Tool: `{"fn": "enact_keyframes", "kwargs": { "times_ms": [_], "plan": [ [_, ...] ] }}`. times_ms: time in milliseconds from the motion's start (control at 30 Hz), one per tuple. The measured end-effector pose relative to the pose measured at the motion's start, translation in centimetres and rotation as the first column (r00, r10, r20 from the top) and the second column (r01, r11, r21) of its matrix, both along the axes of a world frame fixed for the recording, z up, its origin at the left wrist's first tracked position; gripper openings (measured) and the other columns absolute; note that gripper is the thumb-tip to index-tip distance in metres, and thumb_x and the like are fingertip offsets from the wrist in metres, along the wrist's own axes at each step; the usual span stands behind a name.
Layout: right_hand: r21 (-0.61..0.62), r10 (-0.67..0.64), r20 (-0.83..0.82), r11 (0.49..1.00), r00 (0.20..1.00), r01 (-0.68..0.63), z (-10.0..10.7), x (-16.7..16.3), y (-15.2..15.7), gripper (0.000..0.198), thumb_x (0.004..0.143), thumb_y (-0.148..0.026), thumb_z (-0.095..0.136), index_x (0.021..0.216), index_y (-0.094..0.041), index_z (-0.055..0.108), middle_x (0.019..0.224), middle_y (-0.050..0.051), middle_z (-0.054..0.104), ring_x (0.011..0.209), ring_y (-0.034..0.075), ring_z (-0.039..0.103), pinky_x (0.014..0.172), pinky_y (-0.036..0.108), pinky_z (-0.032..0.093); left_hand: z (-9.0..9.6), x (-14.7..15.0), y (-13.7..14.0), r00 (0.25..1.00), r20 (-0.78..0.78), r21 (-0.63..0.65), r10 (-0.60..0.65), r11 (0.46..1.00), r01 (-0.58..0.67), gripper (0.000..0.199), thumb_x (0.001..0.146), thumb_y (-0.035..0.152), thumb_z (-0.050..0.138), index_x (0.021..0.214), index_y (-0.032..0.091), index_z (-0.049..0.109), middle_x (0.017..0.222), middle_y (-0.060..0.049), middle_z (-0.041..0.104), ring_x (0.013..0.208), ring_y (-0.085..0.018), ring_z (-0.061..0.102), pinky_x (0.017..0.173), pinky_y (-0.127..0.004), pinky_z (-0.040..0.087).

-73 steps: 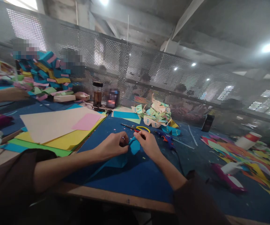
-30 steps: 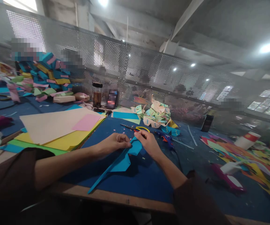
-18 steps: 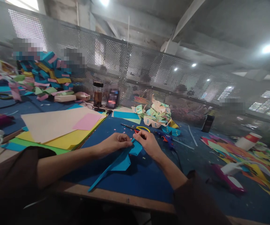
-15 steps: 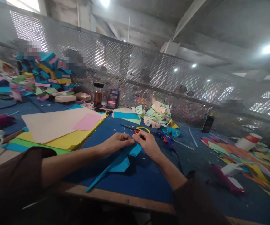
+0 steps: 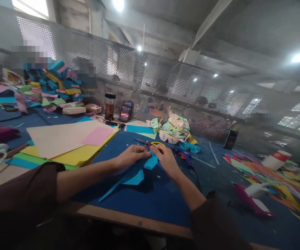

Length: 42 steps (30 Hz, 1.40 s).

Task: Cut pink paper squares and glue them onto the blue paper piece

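Note:
A folded piece of blue paper (image 5: pixel 135 176) is held up over the table, its long narrow strip slanting down to the left. My left hand (image 5: pixel 134 155) pinches its upper end between thumb and fingers. Close beside it, my right hand (image 5: pixel 164 158) grips the same paper near its top right corner. The fingertips almost meet and hide the edge they hold. Just behind the hands lie scissors (image 5: pixel 158 143) with yellow handles, partly covered by my right hand. To the right of them rests a blue glue gun (image 5: pixel 187 159) with an orange-red trigger.
Coloured paper sheets (image 5: pixel 58 137) are stacked on the left. Folded paper pieces (image 5: pixel 174 128) are heaped at the back, near a jar (image 5: pixel 110 106). A paper cup (image 5: pixel 277 158), paper scraps (image 5: pixel 287 187) and a purple device with a white cable (image 5: pixel 254 201) lie right. A perforated screen (image 5: pixel 139 83) stands behind.
Both hands have shifted slightly right with the blue paper, and its lower strip has lifted a little. My grip on it stays much the same.

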State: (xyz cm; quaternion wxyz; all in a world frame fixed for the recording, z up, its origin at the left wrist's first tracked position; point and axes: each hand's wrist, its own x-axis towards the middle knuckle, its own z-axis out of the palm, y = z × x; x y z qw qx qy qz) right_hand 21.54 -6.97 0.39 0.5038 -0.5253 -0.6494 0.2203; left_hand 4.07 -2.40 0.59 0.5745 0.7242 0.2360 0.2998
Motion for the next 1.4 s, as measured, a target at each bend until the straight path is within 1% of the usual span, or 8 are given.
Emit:
{"fn": "enact_keyframes", "kwargs": {
  "times_ms": [200, 467, 667, 833, 1000, 1100, 1200, 1400],
  "plan": [
    [-0.029, 0.021, -0.033, 0.999, 0.999, -0.022, 0.0, -0.1, -0.2, 0.048, 0.087, -0.058, 0.055, 0.058, -0.021, 0.043, 0.053, -0.006, 0.034, 0.051, 0.011, 0.032, 0.049, 0.026, 0.025, 0.1, -0.4, -0.3, 1.000, 0.010, -0.022, 0.029, 0.999, -0.029, 0.037, 0.076, 0.048, 0.067, 0.063, 0.018, 0.052, 0.054, 0.007, 0.032, 0.051, -0.009, 0.023, 0.051, -0.027, 0.014],
    [-0.038, -0.003, -0.048, 0.999, 0.999, 0.001, -0.2, 0.1, -0.1, 0.054, 0.081, -0.061, 0.060, 0.053, -0.022, 0.037, 0.051, -0.007, 0.030, 0.049, 0.010, 0.029, 0.048, 0.026, 0.023, -0.3, -0.5, 0.0, 0.999, 0.009, -0.022, 0.040, 0.999, -0.039, 0.035, 0.077, 0.048, 0.066, 0.066, 0.017, 0.054, 0.055, 0.007, 0.035, 0.052, -0.010, 0.026, 0.051, -0.027, 0.017],
    [-0.048, -0.005, -0.052, 0.999, 0.999, 0.003, 0.3, -0.1, -0.3, 0.051, 0.093, -0.061, 0.037, 0.066, -0.021, 0.052, 0.056, -0.002, 0.049, 0.055, 0.014, 0.047, 0.053, 0.027, 0.035, 0.0, -0.5, -0.2, 0.998, -0.006, 0.009, 0.056, 0.998, -0.056, 0.034, 0.078, 0.048, 0.065, 0.066, 0.017, 0.054, 0.056, 0.006, 0.037, 0.053, -0.010, 0.028, 0.052, -0.027, 0.018],
    [-0.020, 0.018, 0.023, 1.000, 1.000, -0.018, 0.6, -0.7, -0.6, 0.037, 0.084, -0.052, 0.060, 0.067, -0.020, 0.054, 0.059, -0.004, 0.045, 0.059, 0.013, 0.043, 0.055, 0.026, 0.032, -0.2, -0.4, -0.3, 1.000, -0.008, 0.065, 0.011, 0.998, -0.011, 0.038, 0.079, 0.047, 0.064, 0.062, 0.018, 0.047, 0.057, 0.007, 0.032, 0.053, -0.010, 0.026, 0.052, -0.027, 0.018],
    [-0.002, -0.013, 0.050, 1.000, 0.999, 0.013, 0.5, -0.8, -0.7, 0.036, 0.084, -0.048, 0.059, 0.064, -0.020, 0.050, 0.057, -0.005, 0.040, 0.057, 0.013, 0.039, 0.053, 0.026, 0.028, -0.4, -0.4, -0.2, 1.000, 0.005, 0.056, -0.009, 0.998, 0.009, 0.039, 0.080, 0.046, 0.065, 0.061, 0.018, 0.046, 0.055, 0.007, 0.033, 0.051, -0.009, 0.027, 0.050, -0.026, 0.018],
    [-0.003, -0.036, 0.045, 0.999, 0.998, 0.036, 0.5, -0.5, -0.6, 0.037, 0.084, -0.050, 0.058, 0.063, -0.021, 0.050, 0.055, -0.005, 0.039, 0.055, 0.012, 0.037, 0.052, 0.026, 0.027, -0.2, -0.5, -0.4, 0.999, -0.005, -0.053, -0.040, 0.998, 0.040, 0.038, 0.080, 0.049, 0.066, 0.065, 0.017, 0.051, 0.055, 0.004, 0.048, 0.049, -0.009, 0.041, 0.049, -0.024, 0.026],
    [-0.003, -0.053, 0.029, 0.999, 0.998, 0.053, 0.6, -0.1, -0.4, 0.038, 0.085, -0.052, 0.056, 0.063, -0.021, 0.051, 0.055, -0.005, 0.040, 0.054, 0.012, 0.037, 0.051, 0.026, 0.028, 0.0, -0.6, -0.6, 0.996, -0.022, -0.198, -0.084, 0.977, 0.078, 0.037, 0.078, 0.053, 0.067, 0.076, 0.017, 0.058, 0.066, -0.004, 0.067, 0.053, -0.015, 0.057, 0.052, -0.026, 0.040],
    [0.009, -0.079, -0.011, 0.997, 0.997, 0.079, 0.8, 0.2, -0.3, 0.039, 0.084, -0.054, 0.057, 0.064, -0.021, 0.054, 0.057, -0.004, 0.044, 0.056, 0.013, 0.040, 0.052, 0.026, 0.031, 0.3, -0.8, -0.7, 0.995, -0.030, -0.165, -0.094, 0.982, 0.088, 0.040, 0.078, 0.055, 0.067, 0.075, 0.015, 0.061, 0.070, -0.008, 0.073, 0.053, -0.014, 0.060, 0.054, -0.026, 0.044]
  ]
}}
